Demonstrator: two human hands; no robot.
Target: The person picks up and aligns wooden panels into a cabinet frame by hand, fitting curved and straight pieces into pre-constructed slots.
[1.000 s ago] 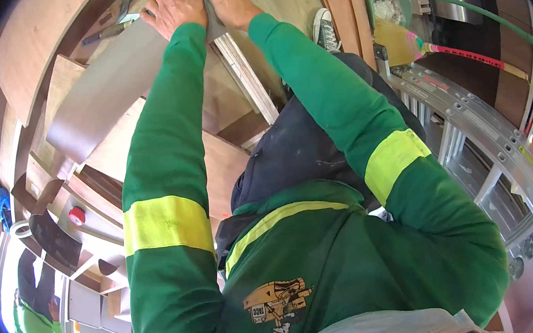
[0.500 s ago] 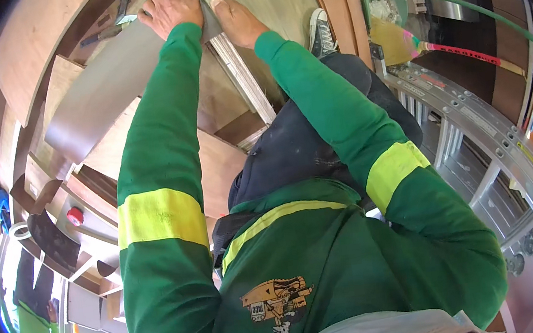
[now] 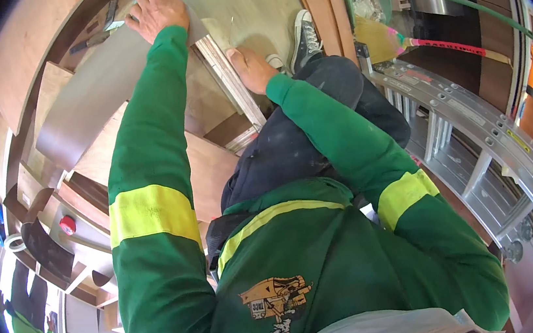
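My left hand [image 3: 157,11] lies at the far end of a large grey sheet [image 3: 87,95], with its fingers curled over the sheet's top edge. A long metal rail [image 3: 235,91] runs along the sheet's right side. Lower down, my right hand [image 3: 252,68] rests against the right side of the rail, on a pale board [image 3: 248,4]. Its fingers are curled under, and whatever they may hold is hidden. Both arms are in green sleeves with yellow bands. My shoe [image 3: 304,37] stands just right of the right hand.
An aluminium ladder [image 3: 467,137] lies along the right. A broom [image 3: 383,35] with yellow bristles and a green and pink handle sits above it. Brown wooden boards and offcuts [image 3: 39,192] are stacked on the left, with a small red knob [image 3: 67,225] among them.
My right hand has slid down along the metal rail toward my body. My left hand has stayed at the top of the grey sheet.
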